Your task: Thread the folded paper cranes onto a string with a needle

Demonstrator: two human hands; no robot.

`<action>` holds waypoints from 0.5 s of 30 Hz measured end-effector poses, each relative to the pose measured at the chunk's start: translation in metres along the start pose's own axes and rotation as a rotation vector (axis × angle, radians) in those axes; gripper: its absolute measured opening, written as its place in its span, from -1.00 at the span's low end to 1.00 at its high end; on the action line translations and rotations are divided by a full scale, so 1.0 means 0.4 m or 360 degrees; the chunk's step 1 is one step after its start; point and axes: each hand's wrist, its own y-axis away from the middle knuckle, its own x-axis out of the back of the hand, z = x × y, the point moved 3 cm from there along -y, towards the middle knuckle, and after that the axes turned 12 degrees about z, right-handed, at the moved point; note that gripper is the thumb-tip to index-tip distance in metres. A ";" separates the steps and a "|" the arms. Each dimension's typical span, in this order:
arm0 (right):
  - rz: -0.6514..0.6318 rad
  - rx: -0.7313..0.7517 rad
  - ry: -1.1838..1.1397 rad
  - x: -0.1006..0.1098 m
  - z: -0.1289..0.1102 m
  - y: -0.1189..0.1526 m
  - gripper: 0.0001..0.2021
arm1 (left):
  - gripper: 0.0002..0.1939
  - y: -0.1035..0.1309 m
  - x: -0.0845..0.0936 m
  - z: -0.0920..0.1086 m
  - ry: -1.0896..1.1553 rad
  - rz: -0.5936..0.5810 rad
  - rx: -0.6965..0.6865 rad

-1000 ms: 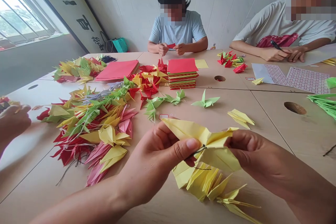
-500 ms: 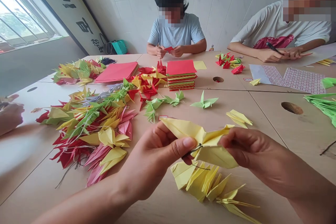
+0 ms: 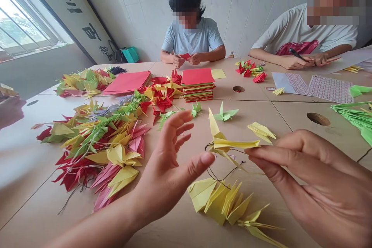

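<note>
A yellow paper crane (image 3: 223, 141) is pinched by one wing tip between the thumb and fingers of my right hand (image 3: 296, 166). Dark thread (image 3: 222, 180) loops down from the crane's underside. Just left of the crane, my left hand (image 3: 174, 159) is spread, its thumb apart from the fingers, holding nothing. Below the crane, a row of yellow folded cranes (image 3: 223, 201) lies on the table. Heaped to the left of my left hand is a pile of strung cranes (image 3: 110, 135) in red, pink, green and yellow.
Red paper (image 3: 128, 82) and a stack of coloured squares (image 3: 198, 85) lie farther back. One green crane (image 3: 225, 113) stands mid-table. Across the table (image 3: 255, 110), a person folds red paper (image 3: 185, 56); another at the right holds a pen (image 3: 297, 54). Another hand (image 3: 11, 111) shows at far left.
My left hand has let go of the yellow crane and opened beside it. The crane has turned in my right hand, and its dark thread now hangs in view.
</note>
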 end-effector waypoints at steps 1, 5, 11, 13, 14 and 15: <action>0.0013 0.0076 0.0029 0.001 -0.007 0.002 -0.79 | -0.45 0.005 -0.004 0.000 0.0001 -0.0089 0.0026; -0.0028 0.0335 0.0035 -0.005 -0.033 0.000 -0.77 | -0.59 0.021 -0.028 -0.014 0.0234 -0.0426 0.0399; -0.0076 0.0297 0.0035 -0.027 -0.055 0.008 -0.83 | -0.88 0.025 -0.042 -0.018 0.0465 -0.0362 0.0470; -0.0057 0.0226 0.0032 -0.034 -0.060 0.008 -0.85 | -0.90 0.030 -0.046 -0.015 0.0461 -0.0399 0.0434; -0.0065 0.0193 0.0018 -0.037 -0.062 0.007 -0.85 | -0.88 0.033 -0.047 -0.014 0.0444 -0.0415 0.0423; -0.0081 0.0161 -0.0003 -0.040 -0.064 0.005 -0.85 | -0.87 0.035 -0.047 -0.014 0.0417 -0.0420 0.0412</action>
